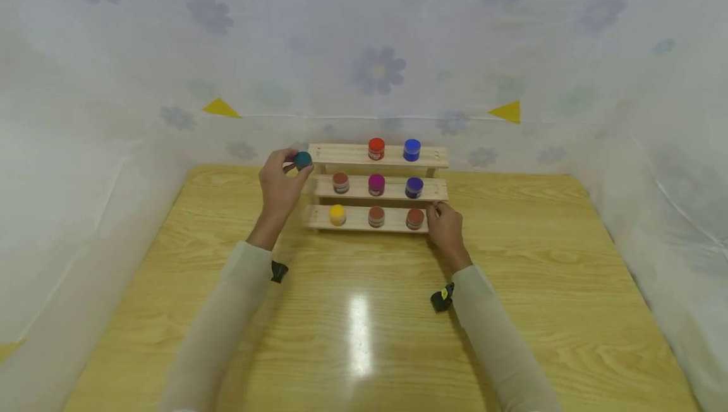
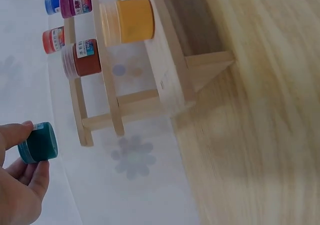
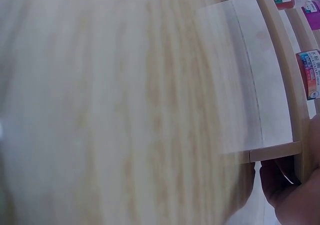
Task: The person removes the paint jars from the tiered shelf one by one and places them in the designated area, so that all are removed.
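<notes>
Between thumb and fingers, my left hand (image 1: 279, 186) pinches a dark teal paint jar (image 1: 303, 160) beside the left end of the top tier. The wooden three-tier rack (image 1: 347, 155) stands at the table's far side. My right hand (image 1: 446, 227) grips the right end of its lowest tier; in the right wrist view some fingers are cut off by the edge. On the top tier sit a red jar (image 1: 376, 149) and a blue jar (image 1: 412, 150). The middle tier holds brown (image 1: 340, 183), magenta (image 1: 376, 185) and dark blue (image 1: 414, 187) jars.
A yellow jar (image 1: 337, 215) and two brown jars, one at the middle (image 1: 376, 217) and one at the right (image 1: 415, 218), stand on the lowest tier. Flower-patterned sheeting (image 1: 341, 39) encloses the wood-grain table (image 1: 364, 336) behind and at both sides.
</notes>
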Motion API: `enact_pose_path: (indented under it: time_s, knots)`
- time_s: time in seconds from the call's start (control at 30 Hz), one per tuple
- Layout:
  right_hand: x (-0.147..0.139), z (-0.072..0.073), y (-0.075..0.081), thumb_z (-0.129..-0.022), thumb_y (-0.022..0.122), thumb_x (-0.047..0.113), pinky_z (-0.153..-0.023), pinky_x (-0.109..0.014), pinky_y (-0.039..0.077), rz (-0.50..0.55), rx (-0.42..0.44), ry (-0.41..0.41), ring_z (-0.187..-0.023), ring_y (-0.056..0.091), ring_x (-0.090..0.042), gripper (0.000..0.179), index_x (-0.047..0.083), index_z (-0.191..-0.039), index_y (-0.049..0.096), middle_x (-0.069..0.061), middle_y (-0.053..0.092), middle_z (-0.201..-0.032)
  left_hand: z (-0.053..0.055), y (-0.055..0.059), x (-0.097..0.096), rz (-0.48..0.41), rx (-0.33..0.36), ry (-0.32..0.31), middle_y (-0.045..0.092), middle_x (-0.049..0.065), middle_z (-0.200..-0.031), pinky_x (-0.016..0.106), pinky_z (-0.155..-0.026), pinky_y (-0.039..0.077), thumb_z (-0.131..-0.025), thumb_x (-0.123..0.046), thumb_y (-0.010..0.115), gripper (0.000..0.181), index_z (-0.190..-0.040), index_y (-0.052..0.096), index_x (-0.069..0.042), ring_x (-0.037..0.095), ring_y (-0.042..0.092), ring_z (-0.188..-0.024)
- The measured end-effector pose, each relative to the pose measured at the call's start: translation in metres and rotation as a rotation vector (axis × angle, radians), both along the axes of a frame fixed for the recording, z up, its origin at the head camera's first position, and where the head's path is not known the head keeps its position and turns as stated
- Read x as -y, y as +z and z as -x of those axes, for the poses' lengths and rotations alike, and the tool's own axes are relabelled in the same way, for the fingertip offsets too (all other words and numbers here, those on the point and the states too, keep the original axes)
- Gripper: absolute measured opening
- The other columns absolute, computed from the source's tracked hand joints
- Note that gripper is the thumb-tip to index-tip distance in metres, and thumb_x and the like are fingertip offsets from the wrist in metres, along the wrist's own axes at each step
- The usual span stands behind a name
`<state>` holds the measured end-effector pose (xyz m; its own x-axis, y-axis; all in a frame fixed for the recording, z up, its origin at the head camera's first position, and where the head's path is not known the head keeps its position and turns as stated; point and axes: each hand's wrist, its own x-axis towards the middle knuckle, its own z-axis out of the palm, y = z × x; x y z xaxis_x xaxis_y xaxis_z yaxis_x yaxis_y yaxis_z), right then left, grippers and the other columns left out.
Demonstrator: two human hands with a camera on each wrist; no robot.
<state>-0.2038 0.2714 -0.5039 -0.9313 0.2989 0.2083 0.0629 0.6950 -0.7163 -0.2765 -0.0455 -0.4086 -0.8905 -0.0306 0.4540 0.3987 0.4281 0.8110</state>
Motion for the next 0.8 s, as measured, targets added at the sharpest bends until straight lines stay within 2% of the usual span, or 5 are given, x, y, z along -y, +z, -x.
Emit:
enact_pose_path:
  time_s: [0.33,0.57,0.8]
  knots:
    - [-0.001,0.001,-0.001,-0.099,0.040,0.018,-0.050,-0.027,0.026,-0.014,-0.004,-0.006,-0.051,0.025,-0.016,0.039,0.012,-0.060,0.035,-0.001,0.026,-0.056,-0.019,-0.016,0.030,0.037,0.066,0.040,0.056,0.022,-0.117,0.042,-0.094,0.054,-0.082,-0.005,0.072,0.042,-0.119,0.056,0.007,0.034,0.056,-0.110]
    - [-0.001,0.002,-0.002,-0.098,0.040,0.017,-0.049,-0.027,0.025,-0.023,-0.014,-0.003,-0.050,0.024,-0.015,0.040,0.012,-0.059,0.033,-0.002,0.025,-0.056,-0.025,-0.032,0.049,0.093,0.122,0.073,0.056,0.022,-0.116,0.043,-0.094,0.054,-0.083,-0.006,0.072,0.041,-0.119,0.057,0.006,0.036,0.056,-0.109]
    - [-0.001,0.002,-0.001,-0.098,0.040,0.016,-0.049,-0.027,0.025,-0.027,-0.025,-0.008,-0.050,0.023,-0.014,0.040,0.012,-0.059,0.033,-0.001,0.024,-0.056,-0.028,-0.048,0.063,0.094,0.177,0.083,0.054,0.025,-0.115,0.046,-0.094,0.054,-0.084,-0.004,0.070,0.039,-0.118,0.057,0.009,0.038,0.055,-0.107]
